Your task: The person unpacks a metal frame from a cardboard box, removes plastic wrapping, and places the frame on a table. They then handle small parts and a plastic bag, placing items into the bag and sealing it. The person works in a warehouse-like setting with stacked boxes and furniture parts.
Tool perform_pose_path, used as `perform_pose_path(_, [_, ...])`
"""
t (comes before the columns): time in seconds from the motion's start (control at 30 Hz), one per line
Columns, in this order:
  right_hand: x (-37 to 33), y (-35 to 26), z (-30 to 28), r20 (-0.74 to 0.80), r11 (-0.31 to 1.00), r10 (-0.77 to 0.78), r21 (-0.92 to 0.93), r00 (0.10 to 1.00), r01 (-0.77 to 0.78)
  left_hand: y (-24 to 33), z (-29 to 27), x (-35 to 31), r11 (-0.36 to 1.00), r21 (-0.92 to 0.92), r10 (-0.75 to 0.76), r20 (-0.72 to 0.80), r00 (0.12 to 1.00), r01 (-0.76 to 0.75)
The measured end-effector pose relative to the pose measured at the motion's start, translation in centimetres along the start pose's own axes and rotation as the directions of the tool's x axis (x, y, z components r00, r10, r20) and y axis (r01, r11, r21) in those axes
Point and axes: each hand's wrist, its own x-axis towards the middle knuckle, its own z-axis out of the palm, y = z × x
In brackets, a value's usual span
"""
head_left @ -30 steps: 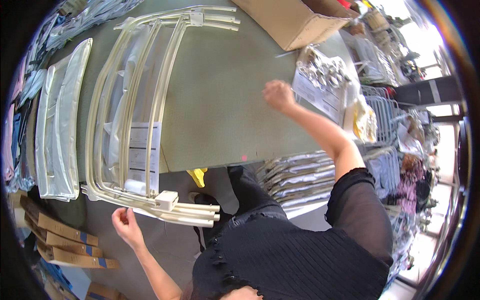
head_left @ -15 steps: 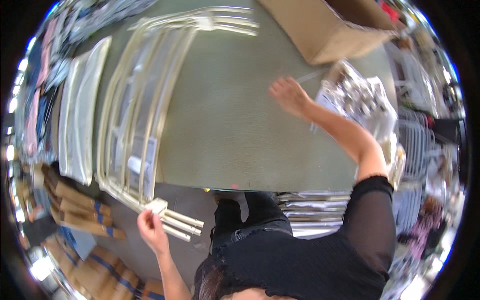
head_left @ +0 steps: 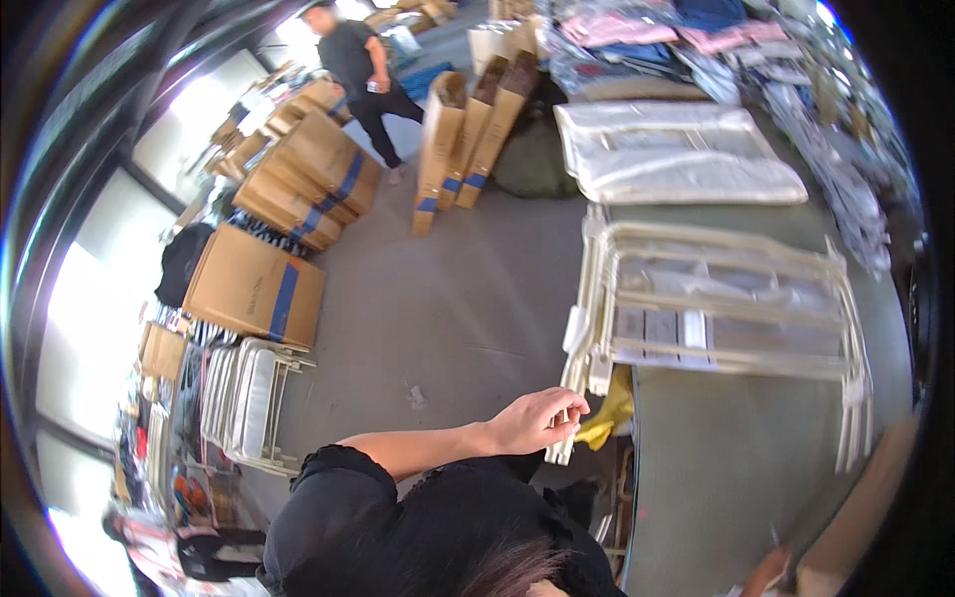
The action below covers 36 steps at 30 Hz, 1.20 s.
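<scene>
Head view: glossy cream tubular frame (head_left: 736, 308) on green table (head_left: 721, 463), long axis left-right, tube ends (head_left: 560, 453) toward lower edge. Left hand (head_left: 537, 420) curled over them, grip unclear; right hand (head_left: 766, 573) blurred, state indeterminable.

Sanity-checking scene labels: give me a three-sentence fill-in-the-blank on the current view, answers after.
The crumpled material beside the left hand is coloured ____. The broad stripe on the large brown carton is coloured ____. Of the white wrapped panel and the tubular frame, the ____ is nearer the left hand.

Missing words: yellow; blue; tubular frame.
</scene>
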Motion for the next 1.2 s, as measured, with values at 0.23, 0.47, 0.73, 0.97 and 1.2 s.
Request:
perform_pose_path(0.23, [1.5, 1.1, -4.9, 0.197, 0.966, -0.085, -0.225, 0.977, 0.13, -0.3, -0.7, 0.6, 0.997, 0.024, 0.072, -0.154, 0.985, -0.069])
perform_pose_path(0.47, [2.1, -6.8, -15.4, -0.457, 0.81, -0.08, 0.488, 0.886, 0.325, 0.8, -0.2, -0.8, 0.997, 0.021, 0.079, -0.116, 0.99, -0.077])
perform_pose_path(0.73, [-7.7, -27.5, -40.1, -0.66, 0.23, -0.655, 0.29, 0.368, 0.929, 4.9, 3.4, 2.6, 0.916, 0.012, 0.401, -0.093, 0.911, -0.402])
perform_pose_path(0.97, [-12.6, -37.7, -43.9, -0.467, -0.002, -0.779, 0.67, 0.419, 0.743, 0.6, -0.8, 3.9, 0.925, 0.142, 0.367, -0.081, 0.927, -0.354])
perform_pose_path(1.2, [-5.2, -47.6, -42.1, -0.181, 0.558, -0.451, 0.707, 0.874, 0.435, -9.5, -8.2, 6.4, 0.968, -0.25, -0.014, -0.1, 0.995, -0.011])
